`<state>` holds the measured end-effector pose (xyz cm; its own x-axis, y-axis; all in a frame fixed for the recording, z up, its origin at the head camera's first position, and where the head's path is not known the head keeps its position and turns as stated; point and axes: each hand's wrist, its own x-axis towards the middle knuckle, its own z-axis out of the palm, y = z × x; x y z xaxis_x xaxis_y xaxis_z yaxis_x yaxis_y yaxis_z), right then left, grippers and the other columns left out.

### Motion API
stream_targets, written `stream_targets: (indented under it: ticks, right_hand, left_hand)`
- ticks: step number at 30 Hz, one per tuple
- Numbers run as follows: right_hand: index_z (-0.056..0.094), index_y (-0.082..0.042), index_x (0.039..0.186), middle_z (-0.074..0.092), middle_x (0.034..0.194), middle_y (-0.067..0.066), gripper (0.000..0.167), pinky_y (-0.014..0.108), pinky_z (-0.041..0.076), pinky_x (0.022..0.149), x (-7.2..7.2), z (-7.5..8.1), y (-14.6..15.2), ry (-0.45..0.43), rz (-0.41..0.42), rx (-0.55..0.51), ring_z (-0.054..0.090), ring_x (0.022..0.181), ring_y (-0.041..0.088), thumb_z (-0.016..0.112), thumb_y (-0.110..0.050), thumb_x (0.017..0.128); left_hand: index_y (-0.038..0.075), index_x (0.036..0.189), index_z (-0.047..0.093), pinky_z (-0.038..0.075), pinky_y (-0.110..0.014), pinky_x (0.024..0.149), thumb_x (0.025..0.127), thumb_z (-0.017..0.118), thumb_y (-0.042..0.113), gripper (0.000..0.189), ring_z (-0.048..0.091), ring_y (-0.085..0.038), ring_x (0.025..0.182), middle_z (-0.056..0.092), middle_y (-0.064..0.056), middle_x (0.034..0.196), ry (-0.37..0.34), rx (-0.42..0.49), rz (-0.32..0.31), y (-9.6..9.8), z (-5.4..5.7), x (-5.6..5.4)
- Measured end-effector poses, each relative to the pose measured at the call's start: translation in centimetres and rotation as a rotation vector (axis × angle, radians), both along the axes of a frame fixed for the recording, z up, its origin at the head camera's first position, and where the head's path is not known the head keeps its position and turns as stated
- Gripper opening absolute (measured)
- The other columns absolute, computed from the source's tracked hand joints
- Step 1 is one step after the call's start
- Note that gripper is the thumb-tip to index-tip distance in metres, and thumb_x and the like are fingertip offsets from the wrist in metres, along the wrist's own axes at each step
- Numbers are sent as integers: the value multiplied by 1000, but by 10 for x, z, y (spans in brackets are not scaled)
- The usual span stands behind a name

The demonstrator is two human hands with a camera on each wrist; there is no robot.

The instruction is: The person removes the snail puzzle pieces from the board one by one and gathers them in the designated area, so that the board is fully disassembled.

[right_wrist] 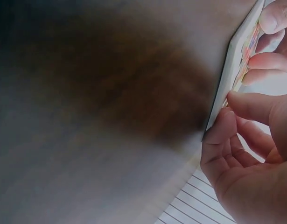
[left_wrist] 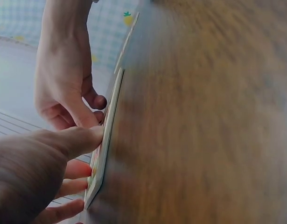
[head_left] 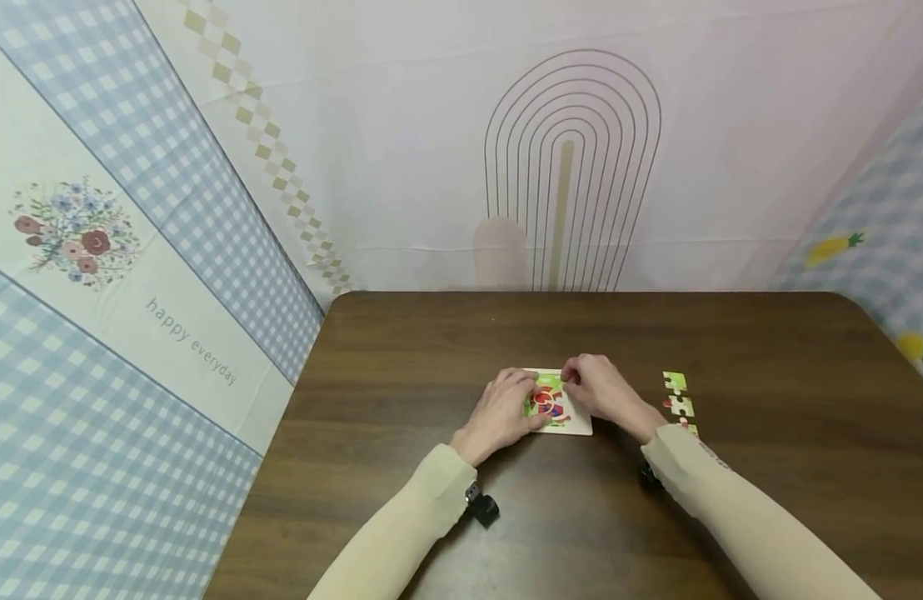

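A thin white puzzle board (head_left: 579, 423) lies flat on the brown table, its left part covered by a colourful picture of fitted pieces (head_left: 548, 402) in green, red and blue. My left hand (head_left: 499, 412) rests over the board's left side, the thumb near the lower edge and the fingers spread toward the upper left. At the upper right of the board, my right hand (head_left: 602, 387) pinches a small puzzle piece between thumb and forefinger, low against the surface. Its fingers mostly hide that piece. In the right wrist view, the right thumb and forefinger (right_wrist: 220, 128) meet at the board's edge.
Several loose puzzle pieces (head_left: 681, 406) lie in a column to the right, partly behind the right sleeve (head_left: 701, 467). The wooden table (head_left: 401, 350) ends at the back against a pale patterned cloth (head_left: 416, 167). Checked cloth (head_left: 72, 375) hangs at the left.
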<state>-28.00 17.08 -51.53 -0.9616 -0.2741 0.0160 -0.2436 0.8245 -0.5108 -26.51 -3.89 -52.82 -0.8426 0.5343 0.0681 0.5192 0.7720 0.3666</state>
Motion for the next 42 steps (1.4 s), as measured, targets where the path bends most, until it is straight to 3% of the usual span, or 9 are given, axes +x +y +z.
stream_targets:
  ticks: [6, 13, 17, 22, 25, 27, 29, 33, 42]
  right_hand:
    - [73, 3, 105, 73, 95, 14, 9, 35, 55, 72, -5, 0, 2, -98, 11, 12, 63, 78, 21, 68, -3, 100]
    - [67, -7, 107, 68, 95, 7, 9, 31, 51, 70, -38, -63, 26, -97, 5, -9, 60, 79, 17, 70, -13, 101]
    - [68, -8, 105, 69, 95, 5, 8, 31, 53, 69, -45, -77, 31, -52, 4, -28, 63, 80, 16, 72, -12, 100]
    - [69, -7, 104, 70, 94, 6, 6, 30, 51, 67, -38, -66, 26, -32, 3, -31, 62, 78, 16, 72, -11, 100]
    - [70, -5, 103, 70, 92, 9, 6, 31, 51, 66, -31, -54, 23, -17, 8, -47, 61, 77, 18, 71, -9, 99]
    - [71, -5, 103, 71, 92, 9, 6, 31, 51, 66, -29, -52, 23, -8, 5, -60, 62, 76, 17, 71, -8, 98]
    - [71, -5, 103, 72, 92, 8, 7, 31, 51, 67, -29, -54, 23, -2, -1, -60, 62, 77, 16, 70, -9, 98]
    - [71, -6, 104, 72, 92, 7, 7, 31, 52, 68, -28, -54, 23, 2, -1, -77, 63, 78, 15, 70, -10, 97]
    - [70, 3, 103, 72, 92, 15, 9, 36, 55, 71, -4, -11, 7, -4, -10, -73, 63, 78, 20, 67, -1, 96]
  left_hand:
    - [12, 126, 80, 52, -43, 112, 97, 83, 42, 42, 58, -26, 138, 65, -6, 141, 22, -1, -1, 0, 0, 2]
    - [14, 118, 79, 53, -41, 110, 95, 85, 42, 36, 60, -26, 135, 67, -6, 139, 33, 10, -10, 1, -2, 2]
    - [15, 112, 79, 54, -45, 107, 93, 87, 41, 34, 61, -28, 133, 67, -7, 138, 53, 62, -20, -1, -14, -4]
    - [19, 108, 78, 55, -44, 102, 91, 88, 45, 32, 61, -26, 127, 67, -5, 135, 115, 82, -33, 0, -36, -14]
    - [17, 109, 78, 55, -45, 104, 92, 87, 43, 32, 62, -27, 128, 67, -7, 136, 97, 76, -36, 0, -24, -9]
    - [17, 109, 79, 54, -44, 104, 93, 87, 46, 34, 61, -26, 129, 67, -6, 136, 110, 79, -39, -2, -27, -9]
    - [14, 110, 79, 54, -45, 108, 94, 86, 44, 35, 61, -28, 131, 67, -8, 137, 73, 80, -33, -2, -13, -2]
    - [13, 113, 79, 53, -45, 110, 95, 86, 40, 33, 61, -29, 133, 67, -9, 139, 34, 52, -8, -1, -2, 4]
    - [15, 118, 80, 54, -42, 112, 97, 83, 42, 34, 61, -27, 135, 67, -6, 141, 47, 2, -25, 0, 1, 3]
